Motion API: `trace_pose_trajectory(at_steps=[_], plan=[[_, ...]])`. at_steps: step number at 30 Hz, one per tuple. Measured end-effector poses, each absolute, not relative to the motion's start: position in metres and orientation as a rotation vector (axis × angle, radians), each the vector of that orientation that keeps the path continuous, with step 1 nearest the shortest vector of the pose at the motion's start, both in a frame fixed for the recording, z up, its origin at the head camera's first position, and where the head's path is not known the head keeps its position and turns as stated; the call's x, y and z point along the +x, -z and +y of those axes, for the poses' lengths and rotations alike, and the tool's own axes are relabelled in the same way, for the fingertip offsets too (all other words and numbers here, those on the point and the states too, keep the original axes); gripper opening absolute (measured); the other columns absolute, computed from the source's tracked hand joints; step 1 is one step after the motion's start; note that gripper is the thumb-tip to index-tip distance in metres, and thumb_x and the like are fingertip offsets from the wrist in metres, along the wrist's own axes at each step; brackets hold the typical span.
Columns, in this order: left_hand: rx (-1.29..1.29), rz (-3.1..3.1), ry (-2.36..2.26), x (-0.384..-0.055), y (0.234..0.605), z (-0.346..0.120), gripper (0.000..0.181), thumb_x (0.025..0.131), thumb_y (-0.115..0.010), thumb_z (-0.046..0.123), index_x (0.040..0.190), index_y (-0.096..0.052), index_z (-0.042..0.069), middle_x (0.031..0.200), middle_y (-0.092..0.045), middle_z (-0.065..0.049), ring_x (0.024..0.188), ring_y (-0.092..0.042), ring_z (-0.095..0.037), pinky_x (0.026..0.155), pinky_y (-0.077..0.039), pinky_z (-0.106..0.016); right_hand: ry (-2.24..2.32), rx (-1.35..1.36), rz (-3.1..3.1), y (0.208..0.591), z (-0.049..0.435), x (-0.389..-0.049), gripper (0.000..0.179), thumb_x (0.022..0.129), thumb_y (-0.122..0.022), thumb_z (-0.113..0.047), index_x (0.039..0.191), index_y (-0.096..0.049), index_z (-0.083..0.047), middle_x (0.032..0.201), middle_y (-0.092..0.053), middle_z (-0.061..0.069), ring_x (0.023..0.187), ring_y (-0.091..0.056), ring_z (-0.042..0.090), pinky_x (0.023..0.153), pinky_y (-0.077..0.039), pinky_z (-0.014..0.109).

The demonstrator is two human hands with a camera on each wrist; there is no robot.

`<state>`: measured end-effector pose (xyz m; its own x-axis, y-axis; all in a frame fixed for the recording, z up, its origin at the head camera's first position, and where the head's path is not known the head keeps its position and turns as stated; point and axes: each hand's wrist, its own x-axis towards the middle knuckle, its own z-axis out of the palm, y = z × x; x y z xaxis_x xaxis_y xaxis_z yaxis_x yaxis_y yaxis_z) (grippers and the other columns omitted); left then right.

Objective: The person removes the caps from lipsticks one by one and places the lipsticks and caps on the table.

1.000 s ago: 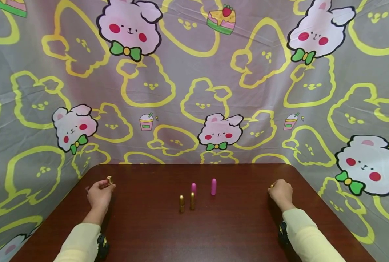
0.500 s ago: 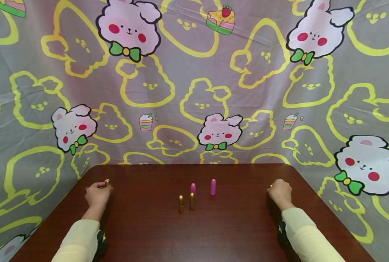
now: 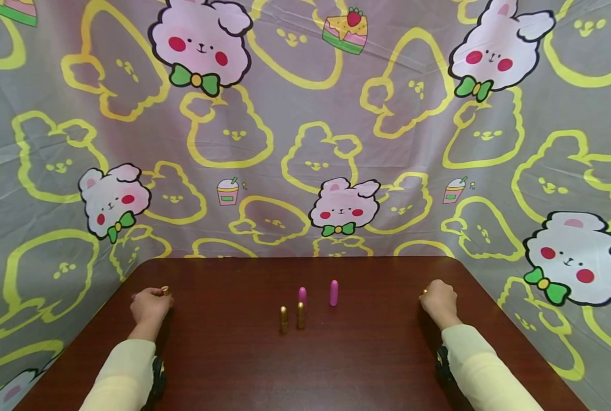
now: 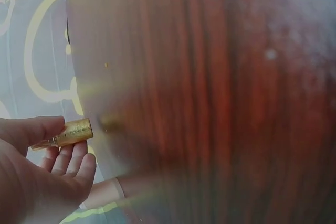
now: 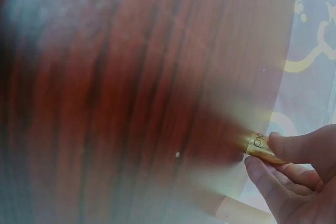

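My left hand (image 3: 151,306), near the table's left edge, pinches a small gold cylinder (image 4: 76,131) with a narrower stepped end between thumb and fingers. Over by the right edge, my right hand (image 3: 440,302) pinches another small gold cylinder (image 5: 260,145) bearing dark lettering; the fingers cover much of it. Between the hands stand two gold bullet-shaped pieces, a left one (image 3: 284,319) and a right one (image 3: 301,315). A pink bullet-shaped piece (image 3: 302,294) is partly hidden behind the right gold one. A taller pink piece (image 3: 334,293) stands farther right.
The dark red-brown wooden table (image 3: 357,365) reaches back to a grey cloth (image 3: 285,103) printed with rabbits, which also hangs at both sides. Each wrist wears a black band. A pale cylinder (image 4: 102,193) shows below the left fingers; its kind is unclear.
My left hand has moved slightly left and down, and the gold cylinder it holds has lowered and shows less. The right hand and the standing pieces stay in place.
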<state>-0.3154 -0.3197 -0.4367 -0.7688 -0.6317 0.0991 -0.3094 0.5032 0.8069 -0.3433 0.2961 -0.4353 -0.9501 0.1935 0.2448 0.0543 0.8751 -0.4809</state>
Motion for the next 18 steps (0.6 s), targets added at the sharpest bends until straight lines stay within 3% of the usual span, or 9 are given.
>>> trace_pose_trajectory(at_steps=[6,11,18], plan=[[0.786,-2.384,1.133,-0.3167,0.4393,-0.3219,0.033,0.083,-0.068,0.009,0.106,-0.059,-0.013,0.11,-0.054,-0.034,0.106,-0.043,-0.052,0.092,-0.038,-0.058,-0.688,-0.178,-2.768,0.4373,0.298,-0.3461,0.035,0.077,-0.066,-0.003,0.051,-0.043,-0.009,0.052,-0.048,0.006,0.062,-0.056,0.035,0.067,-0.048,0.056],[0.779,-2.38,1.143,-0.3163,0.4394,-0.3233,0.033,0.083,-0.067,0.007,0.106,-0.059,-0.015,0.11,-0.054,-0.035,0.106,-0.043,-0.053,0.091,-0.039,-0.058,-0.686,-0.173,-2.768,0.439,0.2988,-0.3475,0.036,0.077,-0.065,-0.003,0.051,-0.042,-0.01,0.052,-0.046,0.006,0.063,-0.057,0.036,0.069,-0.047,0.058],[0.734,-2.415,1.094,-0.3132,0.4374,-0.3244,0.034,0.082,-0.067,0.005,0.107,-0.06,-0.017,0.108,-0.057,-0.036,0.102,-0.047,-0.054,0.085,-0.043,-0.058,-0.686,-0.183,-2.766,0.4374,0.2976,-0.3465,0.037,0.076,-0.064,-0.003,0.051,-0.039,-0.011,0.051,-0.045,0.006,0.06,-0.054,0.033,0.061,-0.048,0.053]])
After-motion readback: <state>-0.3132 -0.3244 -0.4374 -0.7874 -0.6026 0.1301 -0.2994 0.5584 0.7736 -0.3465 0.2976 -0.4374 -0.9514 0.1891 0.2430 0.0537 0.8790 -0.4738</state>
